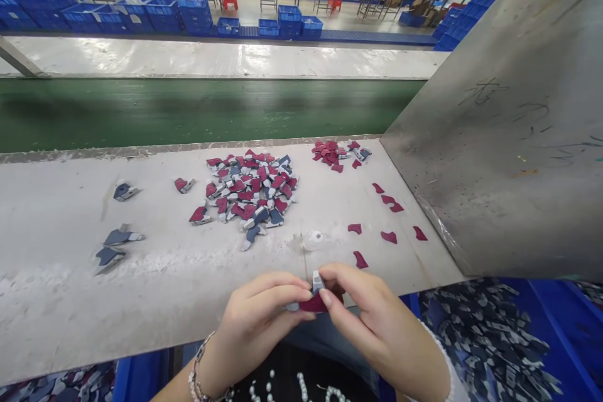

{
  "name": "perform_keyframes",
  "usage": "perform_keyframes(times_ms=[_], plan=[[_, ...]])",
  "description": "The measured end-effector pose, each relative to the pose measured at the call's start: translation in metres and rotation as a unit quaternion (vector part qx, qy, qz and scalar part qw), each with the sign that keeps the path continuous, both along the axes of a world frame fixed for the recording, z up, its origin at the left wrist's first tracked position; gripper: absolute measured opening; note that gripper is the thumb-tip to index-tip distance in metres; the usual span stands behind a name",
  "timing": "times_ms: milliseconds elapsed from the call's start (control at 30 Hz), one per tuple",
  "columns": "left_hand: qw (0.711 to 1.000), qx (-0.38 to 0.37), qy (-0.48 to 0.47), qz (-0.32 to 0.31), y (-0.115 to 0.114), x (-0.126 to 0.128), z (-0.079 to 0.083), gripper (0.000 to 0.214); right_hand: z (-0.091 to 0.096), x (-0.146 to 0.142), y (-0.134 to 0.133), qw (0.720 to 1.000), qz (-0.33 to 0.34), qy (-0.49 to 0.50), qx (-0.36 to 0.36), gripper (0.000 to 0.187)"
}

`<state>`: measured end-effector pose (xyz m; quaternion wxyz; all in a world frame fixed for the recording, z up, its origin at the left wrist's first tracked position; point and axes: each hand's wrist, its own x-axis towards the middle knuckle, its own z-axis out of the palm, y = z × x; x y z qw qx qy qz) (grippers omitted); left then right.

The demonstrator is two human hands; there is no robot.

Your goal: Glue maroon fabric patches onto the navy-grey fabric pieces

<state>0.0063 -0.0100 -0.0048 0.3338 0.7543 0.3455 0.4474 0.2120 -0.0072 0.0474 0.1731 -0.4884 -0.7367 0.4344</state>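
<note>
Near the front edge of the worktable, a small grey, navy and maroon plastic part (315, 303) is pinched between both hands. My left hand (264, 317) grips its left end with thumb and fingers. From the other side, my right hand (370, 320) presses thumb and forefinger against it, and the fingers hide much of it. Beyond the hands lies a pile of assembled maroon, navy and grey parts (254, 191). Loose curved maroon pieces (389, 237) are scattered to the right, with a small heap of maroon pieces (326, 152) farther back.
Several navy-grey parts (123, 237) lie at the left. A slanted metal panel (509, 132) borders the right side. Below are a blue bin (532, 320) of navy parts and another bin (136, 378) at lower left. A green conveyor belt (211, 110) runs behind the table.
</note>
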Motion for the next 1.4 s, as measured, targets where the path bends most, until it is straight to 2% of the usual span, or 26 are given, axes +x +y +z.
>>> perform_keyframes(times_ms=[133, 233, 333, 433, 600, 800, 967, 1067, 1200, 1300, 1400], plan=[[0.999, -0.012, -0.032, 0.039, -0.001, 0.003, -0.011, 0.026, -0.003, -0.008, 0.001, 1.000, -0.007, 0.012, 0.021, 0.016], [0.991, -0.087, -0.063, 0.078, -0.001, 0.006, -0.017, 0.023, -0.005, -0.013, 0.003, 0.998, 0.014, 0.007, 0.060, 0.022], [0.983, -0.172, -0.040, 0.058, -0.002, 0.009, -0.014, 0.022, -0.007, -0.012, 0.004, 0.992, 0.049, -0.039, 0.111, 0.031], [0.978, -0.204, -0.004, 0.035, -0.003, 0.011, -0.006, 0.005, -0.007, -0.007, 0.003, 0.986, 0.093, -0.053, 0.131, 0.037], [0.965, -0.257, -0.031, 0.038, -0.004, 0.015, -0.005, 0.022, -0.001, 0.005, 0.002, 0.981, 0.142, -0.050, 0.121, 0.046], [0.942, -0.335, -0.036, 0.010, -0.005, 0.013, -0.013, 0.022, -0.005, 0.005, 0.004, 0.984, 0.139, -0.048, 0.097, 0.043], [0.952, -0.304, 0.015, 0.043, -0.012, 0.008, -0.015, 0.022, -0.016, -0.006, 0.004, 0.990, 0.128, -0.013, 0.065, 0.039], [0.955, -0.287, 0.039, 0.064, 0.002, -0.005, -0.012, 0.019, -0.024, -0.001, 0.007, 0.993, 0.100, 0.014, 0.054, 0.042], [0.958, -0.204, 0.115, 0.169, 0.050, -0.038, -0.005, 0.024, -0.039, 0.027, 0.021, 0.997, -0.023, -0.012, 0.072, 0.041], [0.939, -0.161, 0.189, 0.237, 0.085, -0.074, -0.001, 0.042, -0.058, 0.039, 0.039, 0.991, -0.092, -0.055, 0.075, 0.046], [0.909, -0.152, 0.239, 0.307, 0.092, -0.121, 0.002, 0.045, -0.078, 0.029, 0.054, 0.991, -0.110, -0.038, 0.071, 0.049]])
